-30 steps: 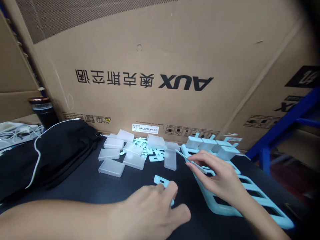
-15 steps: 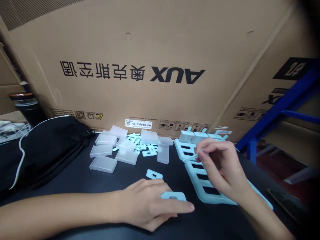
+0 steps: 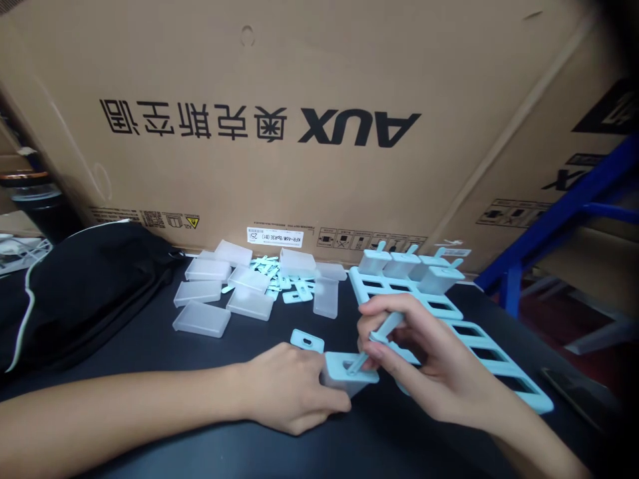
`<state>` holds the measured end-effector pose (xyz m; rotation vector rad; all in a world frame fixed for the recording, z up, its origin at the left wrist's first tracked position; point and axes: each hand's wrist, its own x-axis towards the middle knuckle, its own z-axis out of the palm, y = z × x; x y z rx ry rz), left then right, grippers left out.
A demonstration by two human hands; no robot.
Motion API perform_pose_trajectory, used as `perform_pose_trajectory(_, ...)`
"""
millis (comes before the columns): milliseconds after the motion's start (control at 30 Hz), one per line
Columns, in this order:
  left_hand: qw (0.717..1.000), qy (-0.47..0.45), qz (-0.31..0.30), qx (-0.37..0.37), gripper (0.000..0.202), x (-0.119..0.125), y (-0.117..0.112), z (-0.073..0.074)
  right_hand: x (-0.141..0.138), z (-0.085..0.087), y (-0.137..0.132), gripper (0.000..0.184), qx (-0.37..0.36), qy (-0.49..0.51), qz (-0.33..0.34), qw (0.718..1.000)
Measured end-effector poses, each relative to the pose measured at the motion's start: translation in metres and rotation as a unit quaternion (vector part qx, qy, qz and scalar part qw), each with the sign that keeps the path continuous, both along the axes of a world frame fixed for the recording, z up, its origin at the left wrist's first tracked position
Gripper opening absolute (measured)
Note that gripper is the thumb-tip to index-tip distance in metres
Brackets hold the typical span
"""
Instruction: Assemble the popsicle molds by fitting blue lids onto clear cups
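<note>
In the head view, left of the light-blue rack, the left hand grasps 1 lidded ice-pop mold; the right hand pinches 1 stick at its lid slot. This looks like insertion, calling for straight alignment.

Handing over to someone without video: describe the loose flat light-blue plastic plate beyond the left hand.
From the big brown cardboard box, come forward across the black tabletop to the person's left hand. Just beyond its knuckles lies a flat light-blue plastic plate with a slot. Unlike the light-blue pieces piled farther back, it lies singly.
</note>
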<state>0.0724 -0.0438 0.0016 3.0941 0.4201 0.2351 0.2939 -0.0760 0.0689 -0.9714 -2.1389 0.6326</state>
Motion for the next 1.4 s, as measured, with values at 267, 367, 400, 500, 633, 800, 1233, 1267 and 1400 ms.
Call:
perform_pose_trajectory(267,0.999,-0.002,0.026,-0.019,0.024,0.0,0.0,-0.001,0.001,-0.009,0.003,0.044,0.146,-0.058,-0.058,0.986)
perform_pose_trajectory(367,0.999,0.002,0.02,-0.025,0.025,0.0,0.002,0.0,0.0,-0.009,0.005,0.044,0.162,-0.053,-0.073,0.983)
perform_pose_trajectory(400,1.0,0.003,0.015,-0.028,0.025,0.0,0.003,0.0,0.001,-0.008,0.006,0.043,0.153,-0.047,-0.072,0.985)
perform_pose_trajectory(500,1.0,0.003,0.006,-0.031,0.025,0.0,0.004,0.0,0.005,-0.004,0.007,0.041,0.1,-0.028,-0.047,0.993)
perform_pose_trajectory(633,0.999,-0.001,0.024,-0.033,0.027,0.0,0.003,-0.002,0.008,-0.005,0.006,0.045,0.079,-0.048,-0.033,0.995)
perform_pose_trajectory(800,0.998,-0.012,0.036,-0.041,0.027,0.0,0.002,-0.002,0.002,-0.012,0.004,0.054,0.109,-0.207,-0.032,0.972)
perform_pose_trajectory(1233,0.976,-0.143,0.115,-0.119,0.023,-0.001,0.012,-0.007,-0.028,-0.027,0.01,0.051,0.205,-0.253,-0.173,0.929)
perform_pose_trajectory(1267,0.976,-0.152,0.11,-0.114,0.023,-0.001,0.012,-0.008,-0.031,-0.03,0.009,0.052,0.198,-0.243,-0.18,0.932)
perform_pose_trajectory(1400,0.983,-0.14,0.063,-0.103,0.033,-0.002,0.013,-0.007,-0.04,-0.038,0.008,0.048,0.138,-0.196,-0.168,0.956)
